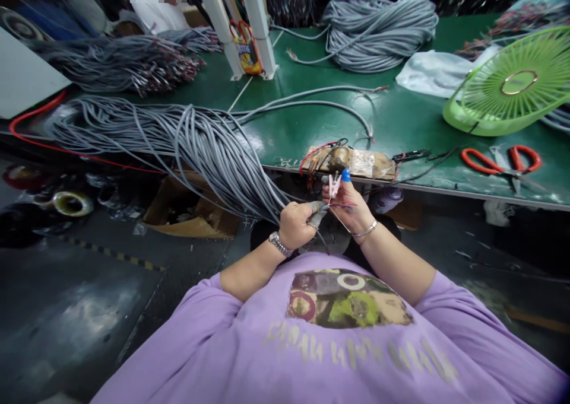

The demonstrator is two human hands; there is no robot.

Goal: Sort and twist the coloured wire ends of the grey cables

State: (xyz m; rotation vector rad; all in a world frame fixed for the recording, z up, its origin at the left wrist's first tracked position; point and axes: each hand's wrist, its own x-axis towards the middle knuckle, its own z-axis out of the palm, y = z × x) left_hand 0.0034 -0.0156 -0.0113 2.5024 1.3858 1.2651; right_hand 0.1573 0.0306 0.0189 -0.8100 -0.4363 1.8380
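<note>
My left hand (297,225) is closed around the end of a grey cable (317,214), just above my lap. Finger covers show on its fingers. Close beside it, my right hand (354,209) pinches a small pink clip-like tool (333,185), with a blue cover on the thumb. Thin coloured wires (344,206), red and blue among them, fan out of the cable end across my right palm. A large bundle of grey cables (214,149) hangs over the table edge and runs down to my left hand. The fingertips' exact grip on the wires is too small to make out.
On the green table (307,122) are a taped board (360,162), orange-handled scissors (503,165), a green fan (512,83) and a coiled cable bundle (378,30). White posts (262,30) rise at the back. Beneath stands a cardboard box (191,214). Another person (155,6) is at far left.
</note>
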